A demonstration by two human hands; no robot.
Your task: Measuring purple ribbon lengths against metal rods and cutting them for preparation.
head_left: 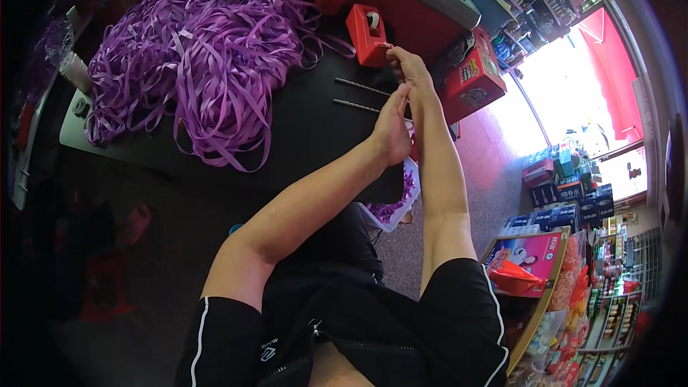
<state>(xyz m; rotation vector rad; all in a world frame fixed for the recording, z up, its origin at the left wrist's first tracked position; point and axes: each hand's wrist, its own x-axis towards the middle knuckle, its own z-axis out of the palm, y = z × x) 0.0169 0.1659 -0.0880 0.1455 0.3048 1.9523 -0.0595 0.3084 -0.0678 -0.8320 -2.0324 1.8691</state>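
Here, right hand (408, 72) at red tape dispenser (370, 50); white lettering (269, 351) on black shirt (448, 315).

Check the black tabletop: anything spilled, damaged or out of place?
No spill or damage shows. The shiny purple ribbon heap looks untidy: tangled, with a loose loop straying toward the red, boxy tape dispenser.

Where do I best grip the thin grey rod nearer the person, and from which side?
Likely near its left end, pinched across the shaft, coming from the left over the black tabletop. The nearer rod is thin and straight; its left end is exposed, while the left hand hides its right end.
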